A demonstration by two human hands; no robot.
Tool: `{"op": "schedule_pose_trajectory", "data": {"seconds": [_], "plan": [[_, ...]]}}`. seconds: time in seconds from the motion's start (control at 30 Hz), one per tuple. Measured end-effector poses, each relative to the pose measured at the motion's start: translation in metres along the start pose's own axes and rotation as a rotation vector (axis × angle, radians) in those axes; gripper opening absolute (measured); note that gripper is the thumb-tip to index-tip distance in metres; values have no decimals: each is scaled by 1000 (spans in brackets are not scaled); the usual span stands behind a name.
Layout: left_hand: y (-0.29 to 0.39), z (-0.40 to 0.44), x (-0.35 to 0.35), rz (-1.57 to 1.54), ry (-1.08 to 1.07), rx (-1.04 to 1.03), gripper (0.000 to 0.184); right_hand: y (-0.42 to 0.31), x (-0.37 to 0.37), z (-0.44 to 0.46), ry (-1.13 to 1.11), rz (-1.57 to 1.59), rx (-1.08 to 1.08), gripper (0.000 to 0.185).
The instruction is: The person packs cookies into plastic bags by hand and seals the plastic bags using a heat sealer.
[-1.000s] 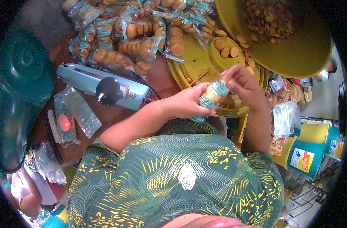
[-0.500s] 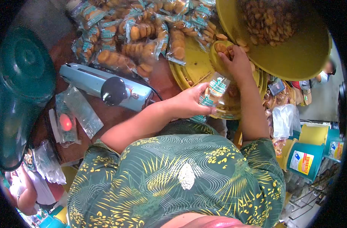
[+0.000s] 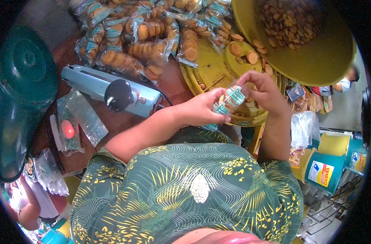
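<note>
My left hand [image 3: 203,106] is closed around a small clear plastic bag [image 3: 230,101] with teal print, and round brown cookies show through it. At the bag's upper end, my right hand [image 3: 263,91] has its fingers curled together against the mouth. Whatever sits between those fingertips is hidden. Beneath both hands lies a big yellow lid [image 3: 210,67]. Several loose cookies [image 3: 252,57] rest on it, beyond my right hand. A tilted yellow tub [image 3: 315,67] with many more cookies inside leans over the lid's right side.
Filled cookie bags [image 3: 153,51] are heaped at the table's far side. A light blue bag sealer [image 3: 96,85] lies left of my forearm, near flat plastic bags [image 3: 86,118]. A dark green stool [image 3: 29,81] stands far left. Teal and yellow buckets [image 3: 325,171] sit at right; other people appear at both edges.
My right hand has come back from the cookies on the lid to the mouth of the bag. My left hand keeps hold of the bag in nearly the same spot.
</note>
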State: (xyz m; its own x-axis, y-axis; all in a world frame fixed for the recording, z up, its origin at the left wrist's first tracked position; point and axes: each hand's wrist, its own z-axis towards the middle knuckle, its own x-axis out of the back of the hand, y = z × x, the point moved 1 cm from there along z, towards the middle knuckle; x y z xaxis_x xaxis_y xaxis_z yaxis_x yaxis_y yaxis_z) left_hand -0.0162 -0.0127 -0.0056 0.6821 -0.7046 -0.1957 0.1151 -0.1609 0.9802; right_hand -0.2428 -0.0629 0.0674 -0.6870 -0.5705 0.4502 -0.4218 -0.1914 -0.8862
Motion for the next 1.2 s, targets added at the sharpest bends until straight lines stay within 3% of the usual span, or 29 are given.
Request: {"op": "schedule_pose_trajectory", "data": {"seconds": [0.03,0.13,0.23,0.37,0.43,0.53,0.63,0.67,0.7,0.77,0.8,0.83,0.9,0.97,1.0,1.03,1.07,1.1,1.13,1.2], "plan": [[2,-1,0,49,6,-5,68,-16,-7,2,19,-47,-47,14],[2,-1,1,85,43,-29,65,-20,-15,7,148,-154,266,15],[-8,2,2,-1,57,-56,64,-36,-33,3,363,-455,420,14],[-2,-1,1,-190,77,47,66,-22,-45,-5,400,-385,128,16],[-7,1,1,-178,30,-1,66,-14,-48,-9,393,-299,21,17],[-3,0,-2,-140,-41,-48,68,-10,-48,-11,413,-125,155,26],[16,-12,-5,-27,-81,-81,70,-43,-51,-10,303,-15,128,41],[24,-17,-5,29,-82,-91,71,-59,-51,-12,295,-150,204,45],[23,-24,-4,-140,-121,-118,69,-75,-50,-19,287,-284,287,49],[20,-39,-2,-487,-215,-155,68,-87,-64,-33,293,64,502,56],[13,-46,0,-743,-273,-187,67,-87,-71,-36,283,551,592,59],[27,-67,6,-735,-194,-191,65,-100,-72,-27,171,663,723,64],[37,-103,8,-755,-79,-279,71,-117,-74,9,452,-470,850,65],[37,-140,12,-654,39,-356,75,-101,-108,38,380,69,442,64],[40,-159,19,-391,245,-220,82,-99,-122,51,291,126,378,63],[36,-176,24,-171,362,-172,75,-97,-137,63,207,177,309,63],[29,-191,29,48,477,-117,69,-98,-152,75,184,115,364,63],[26,-204,31,57,553,-74,65,-90,-170,90,162,54,417,64],[25,-216,35,66,628,-30,61,-80,-190,105,135,115,292,64],[21,-230,44,75,755,26,58,-79,-207,128,76,134,479,58]]}}
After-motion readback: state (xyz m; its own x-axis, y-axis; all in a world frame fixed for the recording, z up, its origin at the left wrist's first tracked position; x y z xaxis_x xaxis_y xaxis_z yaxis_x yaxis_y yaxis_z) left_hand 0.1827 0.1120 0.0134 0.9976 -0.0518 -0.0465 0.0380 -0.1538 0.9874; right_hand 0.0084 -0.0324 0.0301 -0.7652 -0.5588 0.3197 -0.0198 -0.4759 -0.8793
